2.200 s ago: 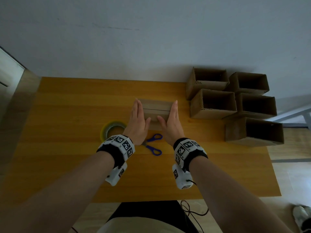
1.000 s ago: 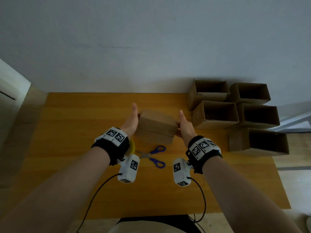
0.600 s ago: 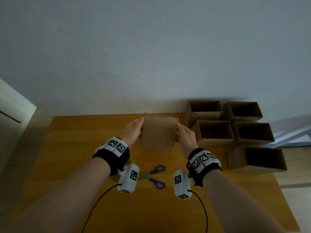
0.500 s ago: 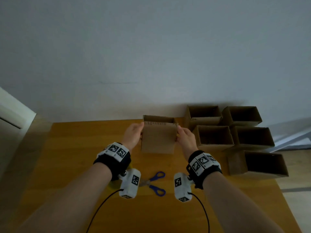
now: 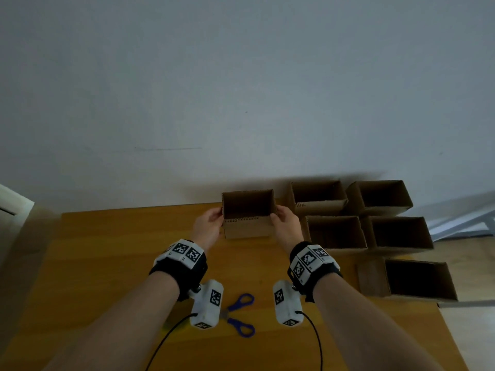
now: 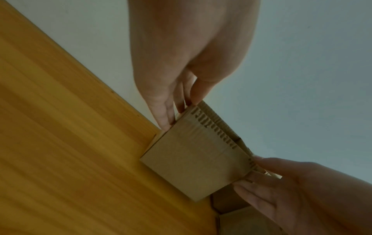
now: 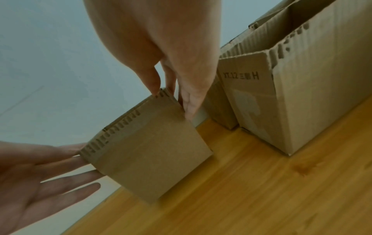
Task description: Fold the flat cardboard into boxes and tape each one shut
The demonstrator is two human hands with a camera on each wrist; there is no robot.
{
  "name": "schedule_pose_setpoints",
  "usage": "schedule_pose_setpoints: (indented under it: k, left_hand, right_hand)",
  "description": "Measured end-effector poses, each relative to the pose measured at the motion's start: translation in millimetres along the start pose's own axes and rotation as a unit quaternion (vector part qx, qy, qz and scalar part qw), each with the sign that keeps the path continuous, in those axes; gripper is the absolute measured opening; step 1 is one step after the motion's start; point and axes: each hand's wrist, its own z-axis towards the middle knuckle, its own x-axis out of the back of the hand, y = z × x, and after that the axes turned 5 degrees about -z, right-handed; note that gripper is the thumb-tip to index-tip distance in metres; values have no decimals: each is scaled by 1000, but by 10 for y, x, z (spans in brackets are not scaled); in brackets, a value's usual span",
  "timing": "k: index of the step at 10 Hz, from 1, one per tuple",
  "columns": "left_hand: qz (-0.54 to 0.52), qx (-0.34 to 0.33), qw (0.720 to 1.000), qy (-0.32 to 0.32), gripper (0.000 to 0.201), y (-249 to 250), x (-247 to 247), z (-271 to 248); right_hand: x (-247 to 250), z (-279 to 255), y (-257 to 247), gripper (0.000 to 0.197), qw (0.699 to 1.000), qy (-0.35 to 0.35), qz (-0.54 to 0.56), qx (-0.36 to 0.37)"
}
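I hold a small brown cardboard box (image 5: 247,227) between both hands, upright with its open top facing up. It is near the far edge of the wooden table (image 5: 107,263), next to the wall. My left hand (image 5: 217,218) grips its left side, thumb at the rim. My right hand (image 5: 277,218) grips the right side the same way. In the left wrist view the box (image 6: 193,159) shows its plain front face and corrugated top edge. The right wrist view shows the box (image 7: 149,159) low over the table edge; whether it touches the wood I cannot tell.
Several open-topped cardboard boxes (image 5: 334,231) stand in a cluster at the back right, close beside my right hand. Blue-handled scissors (image 5: 241,314) lie between my wrists. A sliver of the yellow tape roll (image 5: 171,326) shows under my left wrist camera.
The box lay under my flat hands at the table's middle. I lifted it, turned it open side up and carried it away from me to the far edge.
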Motion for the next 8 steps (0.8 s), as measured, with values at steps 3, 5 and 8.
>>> schedule_pose_setpoints:
  k: [3,5,8]
  left_hand:
    - [15,12,999,-27,58,-54,-130,25]
    - [146,-12,989,-7,50,-80,-85,-55]
    - [319,-5,948,-14,43,16,21,-412]
  right_hand:
    - [74,37,11,53,997,-21,-77,-2]
    - [122,-56,-32,60,991,-33,-130,16]
    - [123,-433,-101,55,941,-54,-307,135]
